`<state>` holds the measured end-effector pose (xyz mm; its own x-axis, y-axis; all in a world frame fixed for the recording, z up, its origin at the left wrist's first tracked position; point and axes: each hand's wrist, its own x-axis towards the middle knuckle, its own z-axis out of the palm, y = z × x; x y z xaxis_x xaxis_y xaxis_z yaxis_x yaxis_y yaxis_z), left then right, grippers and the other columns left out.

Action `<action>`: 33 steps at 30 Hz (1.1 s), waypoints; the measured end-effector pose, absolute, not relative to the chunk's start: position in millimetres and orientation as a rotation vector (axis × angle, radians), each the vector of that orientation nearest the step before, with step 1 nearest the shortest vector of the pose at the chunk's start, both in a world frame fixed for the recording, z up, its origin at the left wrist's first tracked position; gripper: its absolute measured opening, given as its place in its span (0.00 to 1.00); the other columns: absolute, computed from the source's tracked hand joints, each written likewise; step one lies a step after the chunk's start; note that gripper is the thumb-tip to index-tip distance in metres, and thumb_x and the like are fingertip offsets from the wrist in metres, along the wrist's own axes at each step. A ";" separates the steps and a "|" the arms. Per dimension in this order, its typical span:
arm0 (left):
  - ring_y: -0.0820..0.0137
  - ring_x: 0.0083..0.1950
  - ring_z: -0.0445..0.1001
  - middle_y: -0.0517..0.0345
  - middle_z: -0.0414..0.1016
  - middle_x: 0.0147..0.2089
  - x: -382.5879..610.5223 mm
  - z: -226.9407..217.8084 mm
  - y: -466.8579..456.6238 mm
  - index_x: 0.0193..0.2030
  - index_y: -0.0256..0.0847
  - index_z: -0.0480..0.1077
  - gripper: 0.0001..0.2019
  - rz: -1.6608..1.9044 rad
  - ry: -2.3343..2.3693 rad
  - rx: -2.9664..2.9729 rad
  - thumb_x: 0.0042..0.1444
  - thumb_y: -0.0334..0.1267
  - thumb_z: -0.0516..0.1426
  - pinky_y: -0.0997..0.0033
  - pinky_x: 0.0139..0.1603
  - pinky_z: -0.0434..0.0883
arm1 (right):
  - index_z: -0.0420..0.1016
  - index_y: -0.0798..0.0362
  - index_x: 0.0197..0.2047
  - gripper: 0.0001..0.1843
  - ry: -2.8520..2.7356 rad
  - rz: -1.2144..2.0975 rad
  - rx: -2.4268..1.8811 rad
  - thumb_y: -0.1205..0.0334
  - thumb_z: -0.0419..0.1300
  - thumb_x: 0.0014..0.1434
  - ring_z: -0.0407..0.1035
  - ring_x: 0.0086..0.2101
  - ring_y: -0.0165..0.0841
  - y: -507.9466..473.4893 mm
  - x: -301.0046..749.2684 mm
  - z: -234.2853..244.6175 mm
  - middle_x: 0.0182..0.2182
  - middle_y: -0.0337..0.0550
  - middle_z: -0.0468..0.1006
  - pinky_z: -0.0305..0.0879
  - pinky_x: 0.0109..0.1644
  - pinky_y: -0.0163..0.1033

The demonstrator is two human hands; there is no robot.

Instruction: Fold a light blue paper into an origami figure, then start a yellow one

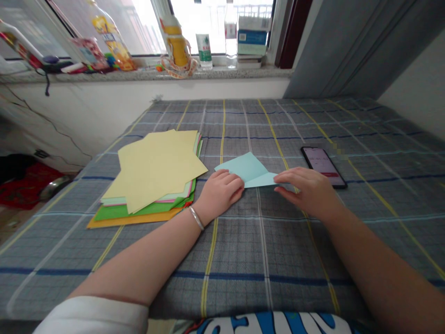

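Observation:
A light-blue sheet of paper (248,166), partly folded, lies on the checked cloth between my hands. My left hand (223,190) rests on its near left part, fingers curled together and pressing down; a silver bangle is on that wrist. At the paper's right tip, my right hand (306,190) pinches the pointed flap between thumb and fingers. The flap's lower edge looks slightly raised from the cloth. Left of my left hand sits a stack of coloured paper (160,162), pale yellow sheets on top, with green and orange ones beneath.
A phone (323,166) with its screen lit lies just beyond my right hand. The checked cloth (243,250) covers the surface. Along the windowsill (139,74) stand bottles, a yellow cup (178,46), a green-and-white can (204,51) and boxes (252,37). A grey curtain (333,51) hangs at right.

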<state>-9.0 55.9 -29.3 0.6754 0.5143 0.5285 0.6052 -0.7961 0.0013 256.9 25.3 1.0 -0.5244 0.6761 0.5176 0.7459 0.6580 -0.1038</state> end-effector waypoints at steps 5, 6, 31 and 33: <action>0.71 0.39 0.71 0.58 0.74 0.36 -9.0 -29.2 54.9 0.36 0.41 0.67 0.07 -0.766 -0.850 -2.707 0.63 0.35 0.50 0.62 0.55 0.64 | 0.75 0.50 0.35 0.07 -2.402 -0.220 -1.134 0.60 0.56 0.62 0.73 0.35 0.33 22.6 240.8 -8.0 0.33 0.40 0.80 0.62 0.39 0.37; 0.71 0.39 0.71 0.58 0.74 0.36 -8.2 -29.2 55.0 0.36 0.41 0.67 0.07 -0.772 -0.850 -2.704 0.64 0.34 0.50 0.63 0.55 0.64 | 0.75 0.50 0.34 0.07 -2.394 -0.231 -1.145 0.60 0.56 0.61 0.73 0.35 0.33 22.8 238.4 -9.4 0.33 0.40 0.80 0.61 0.38 0.37; 0.70 0.39 0.69 0.60 0.74 0.34 1.0 -26.0 51.8 0.32 0.42 0.69 0.09 -0.882 -0.813 -2.813 0.63 0.37 0.52 0.65 0.50 0.64 | 0.71 0.50 0.31 0.04 -2.339 0.028 -1.171 0.69 0.58 0.53 0.73 0.35 0.33 24.4 229.5 -15.6 0.33 0.38 0.80 0.63 0.41 0.37; 0.70 0.39 0.68 0.60 0.74 0.34 -0.7 -25.7 52.4 0.32 0.42 0.69 0.08 -0.887 -0.823 -2.800 0.62 0.37 0.52 0.65 0.50 0.65 | 0.71 0.50 0.31 0.04 -2.330 0.021 -1.197 0.69 0.58 0.53 0.73 0.35 0.34 25.4 234.7 -14.4 0.33 0.38 0.80 0.64 0.42 0.38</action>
